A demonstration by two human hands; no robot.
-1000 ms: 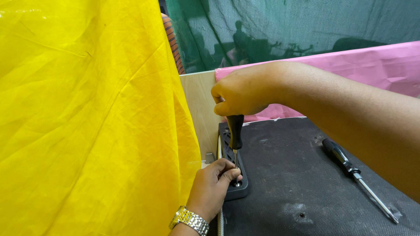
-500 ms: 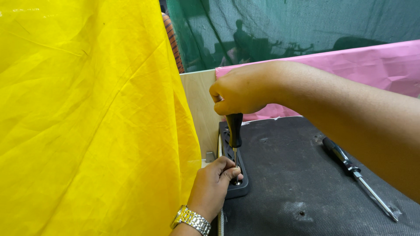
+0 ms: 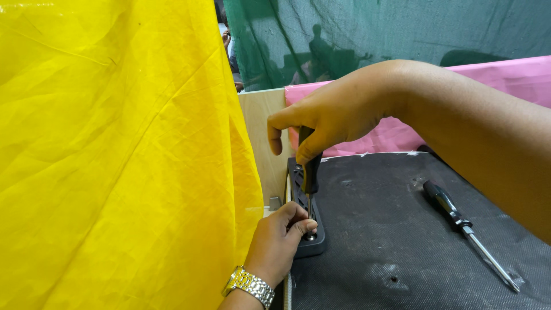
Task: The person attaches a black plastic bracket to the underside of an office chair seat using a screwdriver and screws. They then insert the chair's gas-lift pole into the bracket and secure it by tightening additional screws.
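The right hand (image 3: 330,117) comes down from above, its fingers wrapped around the black handle of a screwdriver (image 3: 310,175). The tool stands almost straight up, and its tip sits in a screw spot at the near end of a narrow black plastic part (image 3: 307,238). That part lies along the left edge of a dark mat (image 3: 402,241), just beside a pale wooden board (image 3: 261,138).

The left hand (image 3: 275,241), with a shiny metal watch (image 3: 249,286) on the wrist, is curled close and pinches the near end of the part, right by the tip, to keep it from sliding.

My guess is that this near screw is being worked on now. I cannot tell how deep it sits, or whether the far end of the part has any screws in yet — the hand and the tool hide most of it.

The left side is tight: a big yellow cloth (image 3: 115,155) hangs there and crowds the left wrist. The right side has more room. A second screwdriver (image 3: 468,232) lies loose on the mat, well apart from the hands. A pink sheet (image 3: 488,80) and green netting (image 3: 373,34) close off the far side.
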